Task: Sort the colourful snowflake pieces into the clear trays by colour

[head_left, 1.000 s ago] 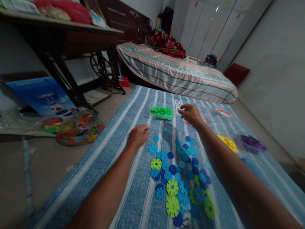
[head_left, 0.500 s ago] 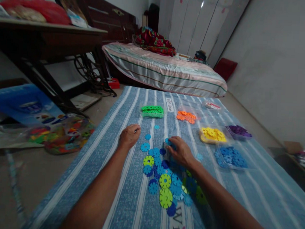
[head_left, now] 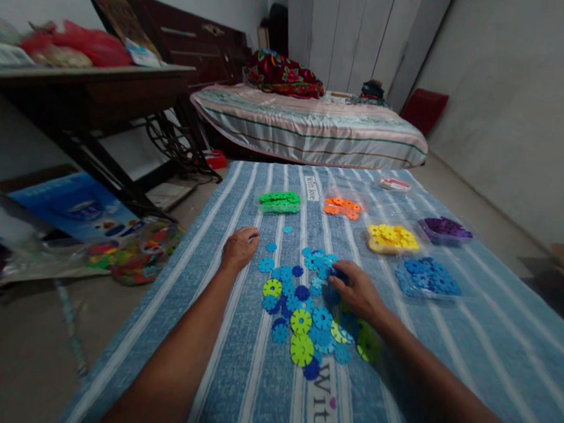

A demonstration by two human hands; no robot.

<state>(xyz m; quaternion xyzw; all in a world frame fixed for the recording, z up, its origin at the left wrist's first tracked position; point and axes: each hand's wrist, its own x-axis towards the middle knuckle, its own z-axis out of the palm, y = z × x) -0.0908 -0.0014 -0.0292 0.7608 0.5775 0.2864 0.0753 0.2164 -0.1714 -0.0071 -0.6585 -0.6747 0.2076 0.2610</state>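
Observation:
My left hand [head_left: 240,248] rests on the striped cloth left of the loose pieces. Its fingers are curled closed around something small and dark that I cannot make out. My right hand [head_left: 357,289] is over the right side of a spread of notched plastic discs, its thumb and fingers around a dark blue disc [head_left: 338,274]. Light blue discs [head_left: 322,318] and yellow-green discs [head_left: 302,350] lie flat and overlap in the middle. A few light blue discs, one [head_left: 266,264] among them, lie apart near my left hand. My right forearm partly covers the discs on the right.
Clear tubs hold green discs [head_left: 279,202], orange discs [head_left: 342,207], yellow discs [head_left: 393,237], purple discs [head_left: 445,228] and blue discs [head_left: 428,277]. Bags of colourful pieces [head_left: 141,256] lie on the floor at left. A bed [head_left: 312,129] stands beyond the table.
My right hand has moved right and slightly nearer, uncovering a cluster of light blue discs at the far side of the spread. My left hand stays about where it was. The view has shifted slightly.

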